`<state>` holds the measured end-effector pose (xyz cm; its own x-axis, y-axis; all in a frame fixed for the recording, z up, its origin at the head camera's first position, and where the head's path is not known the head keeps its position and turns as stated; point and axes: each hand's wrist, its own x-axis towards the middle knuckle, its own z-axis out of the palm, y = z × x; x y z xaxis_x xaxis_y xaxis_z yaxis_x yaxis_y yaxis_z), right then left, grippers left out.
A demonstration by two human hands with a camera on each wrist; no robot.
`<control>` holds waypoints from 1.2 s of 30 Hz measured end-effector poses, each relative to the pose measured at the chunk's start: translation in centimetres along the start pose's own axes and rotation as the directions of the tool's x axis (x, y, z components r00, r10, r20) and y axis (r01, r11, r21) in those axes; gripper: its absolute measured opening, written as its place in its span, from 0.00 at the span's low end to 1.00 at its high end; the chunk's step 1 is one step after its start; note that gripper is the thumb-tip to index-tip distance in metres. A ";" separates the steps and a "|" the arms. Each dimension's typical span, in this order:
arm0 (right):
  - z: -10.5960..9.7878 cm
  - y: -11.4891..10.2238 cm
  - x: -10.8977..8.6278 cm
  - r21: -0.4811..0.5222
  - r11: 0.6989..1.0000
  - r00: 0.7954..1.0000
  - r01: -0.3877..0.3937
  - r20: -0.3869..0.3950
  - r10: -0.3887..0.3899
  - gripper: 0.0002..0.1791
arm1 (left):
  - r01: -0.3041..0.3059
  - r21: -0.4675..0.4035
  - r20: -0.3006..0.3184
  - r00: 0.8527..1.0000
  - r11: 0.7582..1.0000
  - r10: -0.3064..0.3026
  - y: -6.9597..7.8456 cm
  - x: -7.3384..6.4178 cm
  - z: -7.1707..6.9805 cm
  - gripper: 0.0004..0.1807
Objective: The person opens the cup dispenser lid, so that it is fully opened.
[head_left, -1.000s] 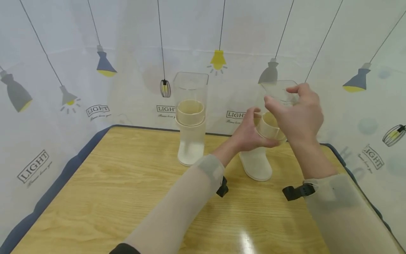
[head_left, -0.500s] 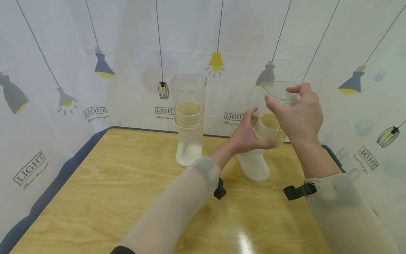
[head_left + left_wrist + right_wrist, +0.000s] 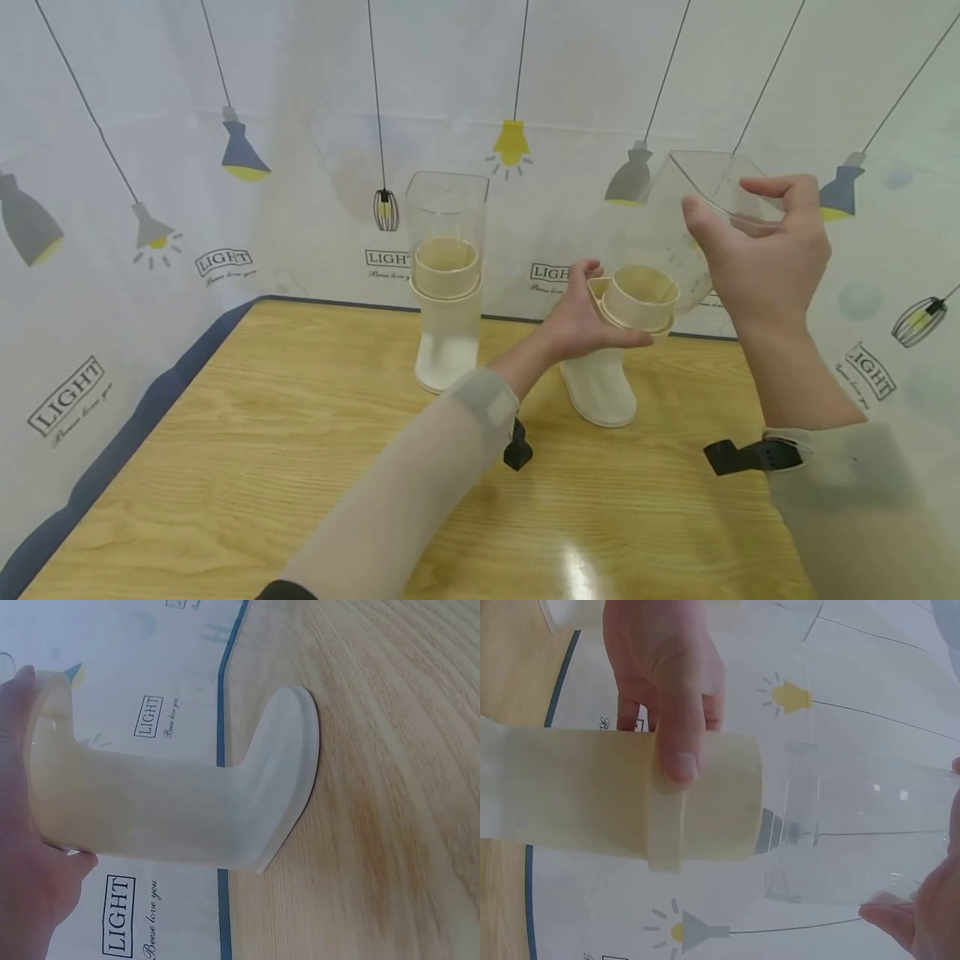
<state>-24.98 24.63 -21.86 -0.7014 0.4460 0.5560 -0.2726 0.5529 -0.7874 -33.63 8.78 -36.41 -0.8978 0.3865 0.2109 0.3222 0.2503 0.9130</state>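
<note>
A cream boot-shaped dispenser base (image 3: 600, 396) stands on the wooden table, its foot toward me. My left hand (image 3: 581, 321) grips it round the collar just below its open round neck, as the left wrist view also shows. My right hand (image 3: 776, 250) holds a clear square-mouthed plastic container (image 3: 855, 825) near its wide rim, thumb and fingers on opposite sides. This container is tilted, up and to the right of the neck. In the right wrist view a gap separates its lower end from the neck (image 3: 724, 799).
To the left stands a second cream boot-shaped base (image 3: 448, 358) with a clear container (image 3: 450, 204) fitted on top. The wooden table (image 3: 262, 433) has a blue edge. Behind it hangs a white curtain (image 3: 315, 75) printed with lamps.
My right hand has lifted the clear container up and to the right, off the neck of the base. My left hand has kept its grip on the base, nearly still.
</note>
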 end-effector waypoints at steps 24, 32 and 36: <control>-7.7 5.6 1.5 -0.137 0.972 0.979 -0.191 -0.103 0.177 0.29 | 0.024 -0.052 0.015 1.000 0.998 -0.023 -1.4 -0.7 -1.1 0.67; -8.9 12.1 1.5 -0.346 0.892 0.955 -0.291 -0.044 0.294 0.35 | 0.012 -0.060 0.030 1.000 0.998 -0.010 -1.6 -0.5 -1.3 0.66; -9.1 15.2 1.3 -0.412 0.860 0.939 -0.302 0.026 0.342 0.47 | 0.000 -0.058 0.026 1.000 0.998 0.001 -1.5 -0.2 -1.4 0.66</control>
<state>-24.04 40.00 -30.64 -0.7693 0.5899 0.2456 0.2487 0.6304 -0.7353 -34.33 7.07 -37.36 -0.8894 0.4096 0.2031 0.3043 0.1988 0.9316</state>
